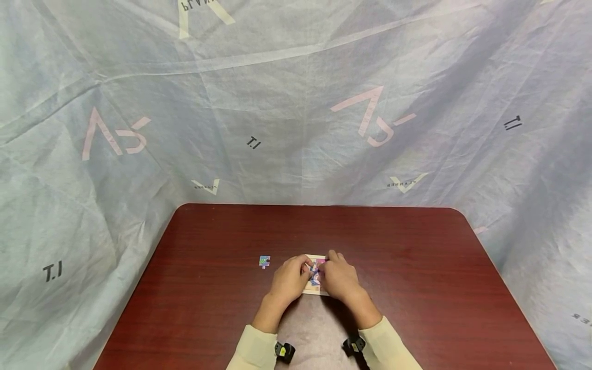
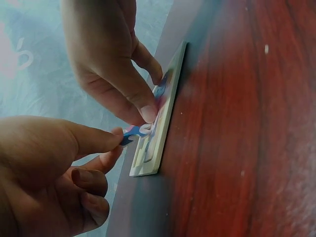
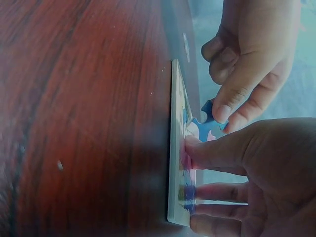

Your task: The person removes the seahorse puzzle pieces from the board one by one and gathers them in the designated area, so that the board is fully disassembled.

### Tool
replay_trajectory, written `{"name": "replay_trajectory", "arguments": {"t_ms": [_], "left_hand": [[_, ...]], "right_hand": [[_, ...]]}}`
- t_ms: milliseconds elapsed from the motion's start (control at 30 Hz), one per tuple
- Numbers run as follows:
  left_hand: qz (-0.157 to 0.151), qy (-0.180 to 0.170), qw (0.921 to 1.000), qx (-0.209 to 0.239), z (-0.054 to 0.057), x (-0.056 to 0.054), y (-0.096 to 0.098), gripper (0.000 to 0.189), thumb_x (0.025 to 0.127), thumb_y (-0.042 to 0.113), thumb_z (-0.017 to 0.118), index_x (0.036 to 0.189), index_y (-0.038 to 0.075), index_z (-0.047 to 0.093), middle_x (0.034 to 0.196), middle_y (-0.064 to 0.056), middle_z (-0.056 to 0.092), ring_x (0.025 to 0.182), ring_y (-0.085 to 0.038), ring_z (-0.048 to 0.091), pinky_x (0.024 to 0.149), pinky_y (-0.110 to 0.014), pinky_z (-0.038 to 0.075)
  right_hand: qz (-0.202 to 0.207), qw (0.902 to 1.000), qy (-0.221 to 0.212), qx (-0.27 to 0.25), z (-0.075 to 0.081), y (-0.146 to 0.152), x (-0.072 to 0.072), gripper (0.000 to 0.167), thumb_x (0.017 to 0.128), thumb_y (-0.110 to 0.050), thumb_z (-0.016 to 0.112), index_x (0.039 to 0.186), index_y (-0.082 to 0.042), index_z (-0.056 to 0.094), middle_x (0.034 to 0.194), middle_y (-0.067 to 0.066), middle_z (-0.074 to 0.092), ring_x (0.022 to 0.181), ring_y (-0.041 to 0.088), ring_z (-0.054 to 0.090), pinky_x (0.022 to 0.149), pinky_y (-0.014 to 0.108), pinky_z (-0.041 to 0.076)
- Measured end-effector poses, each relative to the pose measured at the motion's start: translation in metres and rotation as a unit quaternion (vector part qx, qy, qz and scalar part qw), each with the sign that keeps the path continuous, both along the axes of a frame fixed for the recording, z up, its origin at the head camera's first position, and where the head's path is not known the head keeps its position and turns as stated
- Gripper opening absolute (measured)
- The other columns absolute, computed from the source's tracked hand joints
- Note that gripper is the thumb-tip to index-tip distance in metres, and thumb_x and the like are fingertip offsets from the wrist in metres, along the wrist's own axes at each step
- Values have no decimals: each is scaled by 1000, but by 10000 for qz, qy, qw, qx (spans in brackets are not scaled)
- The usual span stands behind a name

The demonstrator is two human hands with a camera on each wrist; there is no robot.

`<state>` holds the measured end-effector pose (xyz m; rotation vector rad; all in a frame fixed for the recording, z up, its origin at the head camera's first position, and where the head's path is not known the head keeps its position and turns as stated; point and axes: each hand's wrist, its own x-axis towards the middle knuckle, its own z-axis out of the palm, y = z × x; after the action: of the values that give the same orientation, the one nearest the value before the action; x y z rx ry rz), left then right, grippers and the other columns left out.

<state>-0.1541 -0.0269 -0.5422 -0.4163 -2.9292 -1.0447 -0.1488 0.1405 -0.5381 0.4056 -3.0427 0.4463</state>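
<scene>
Between thumb and forefinger my left hand [image 1: 290,280] pinches a blue jigsaw puzzle piece [image 3: 203,130], tilted up over the puzzle board [image 1: 316,293]. The board is a small pale wooden tray lying flat on the table, with pink, blue and white pieces in it. My right hand [image 1: 341,277] rests on the board's right part, its thumb [image 3: 200,150] pressed to a pink area beside the blue piece and its other fingers stretched along the far part. Both hands hide much of the picture from the head view.
One loose jigsaw piece [image 1: 264,261], blue-green with pink, lies on the table left of the board. The dark red wooden table [image 1: 416,272] has rounded far corners. A grey printed cloth [image 1: 296,128] hangs behind it and along the sides.
</scene>
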Motion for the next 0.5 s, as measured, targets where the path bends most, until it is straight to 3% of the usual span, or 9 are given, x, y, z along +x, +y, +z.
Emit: {"name": "replay_trajectory", "arguments": {"t_ms": [333, 500], "left_hand": [[144, -72, 9997, 190, -5, 0, -3, 11, 92, 14, 75, 101, 20, 74, 81, 11, 66, 70, -3, 55, 61, -25, 44], [158, -151, 9993, 289, -2, 2, -5, 12, 92, 14, 76, 102, 19, 74, 82, 10, 67, 71, -3, 56, 62, -27, 45]], "right_hand": [[0, 10000, -27, 23, -1, 0, -1, 13, 86, -11, 77, 97, -16, 83, 110, 9, 63, 101, 30, 61, 64, 52, 58], [-15, 9999, -132, -33, 1, 0, 0, 18, 88, -12, 79, 105, -16, 84, 115, 10, 65, 105, 29, 61, 66, 53, 59]]}}
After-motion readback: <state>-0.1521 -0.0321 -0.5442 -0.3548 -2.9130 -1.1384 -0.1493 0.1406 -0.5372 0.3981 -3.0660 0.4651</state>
